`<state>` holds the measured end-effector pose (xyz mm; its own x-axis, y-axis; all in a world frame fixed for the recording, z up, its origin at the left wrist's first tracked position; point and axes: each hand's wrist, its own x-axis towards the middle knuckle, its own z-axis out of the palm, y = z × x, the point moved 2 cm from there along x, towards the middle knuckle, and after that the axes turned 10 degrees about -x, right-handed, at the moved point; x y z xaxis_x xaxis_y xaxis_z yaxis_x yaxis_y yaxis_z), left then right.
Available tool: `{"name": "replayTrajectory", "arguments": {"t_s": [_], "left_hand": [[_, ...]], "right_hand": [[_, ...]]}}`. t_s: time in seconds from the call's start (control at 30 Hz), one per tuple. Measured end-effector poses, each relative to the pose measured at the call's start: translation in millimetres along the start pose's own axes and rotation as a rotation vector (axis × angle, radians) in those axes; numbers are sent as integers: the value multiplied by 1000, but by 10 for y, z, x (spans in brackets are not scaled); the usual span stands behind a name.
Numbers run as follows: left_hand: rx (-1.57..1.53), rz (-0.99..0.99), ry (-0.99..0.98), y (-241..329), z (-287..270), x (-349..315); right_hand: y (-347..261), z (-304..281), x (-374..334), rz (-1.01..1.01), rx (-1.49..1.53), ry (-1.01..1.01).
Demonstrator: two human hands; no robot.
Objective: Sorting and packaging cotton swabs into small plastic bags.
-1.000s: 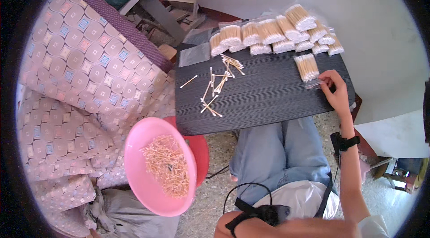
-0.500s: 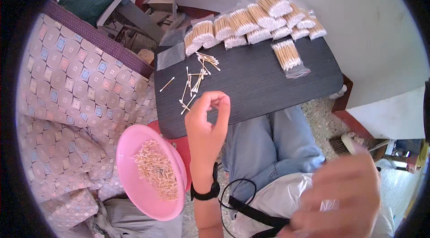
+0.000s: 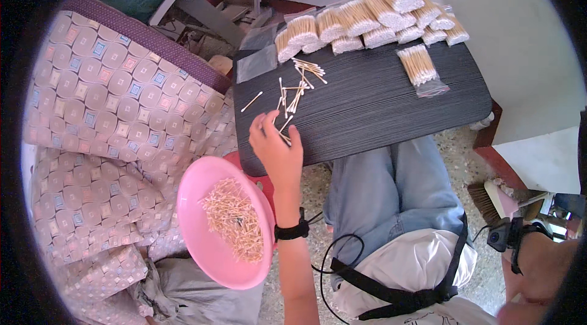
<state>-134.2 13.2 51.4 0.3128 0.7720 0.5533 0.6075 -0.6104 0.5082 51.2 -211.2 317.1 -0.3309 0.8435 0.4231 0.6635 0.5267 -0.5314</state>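
Observation:
My left hand (image 3: 276, 141) reaches over the near left part of the black table, fingers spread. Its fingertips are right by a few loose cotton swabs (image 3: 285, 124), and nothing shows gripped in it. More loose cotton swabs (image 3: 296, 96) lie in a scattered group just beyond, with a single swab (image 3: 251, 102) off to the left. My right hand (image 3: 546, 273) is at the lower right rim, away from the table; its fingers cannot be made out. Below left of my left hand, a pink basin (image 3: 191, 227) sits tilted, holding a heap of cotton swabs (image 3: 235, 218).
Bagged bundles of cotton swabs (image 3: 351, 17) are stacked along the far edge of the black table (image 3: 379, 105). One bagged bundle (image 3: 419, 67) lies apart at the right. Clear empty bags (image 3: 257, 63) lie at the far left corner. A broom (image 3: 486, 201) rests on the floor.
My left hand has gone from curled fingers to spread ones, nearer the loose swabs. My right hand has moved right, toward the rim. The whole view has shifted slightly.

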Motion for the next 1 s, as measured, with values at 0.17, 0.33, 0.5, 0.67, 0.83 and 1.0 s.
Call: {"name": "replayTrajectory", "arguments": {"t_s": [0.17,0.33,0.5,0.67,0.83,1.0], "left_hand": [[91,-153,-45,-104,10,-61],[131,-201,-71,-224,71,-101],[-98,-368,-107,-270,-33,-81],[-112,-315,-161,-314,15,-10],[70,-146,-89,-423,-97,-45],[109,-114,-77,-294,47,-22]], "right_hand": [[47,95,-1,9,6,40],[86,137,-15,13,24,70],[39,169,-10,17,28,88],[6,168,-66,27,1,127],[100,259,-74,-3,52,152],[105,242,-144,25,23,205]]}}
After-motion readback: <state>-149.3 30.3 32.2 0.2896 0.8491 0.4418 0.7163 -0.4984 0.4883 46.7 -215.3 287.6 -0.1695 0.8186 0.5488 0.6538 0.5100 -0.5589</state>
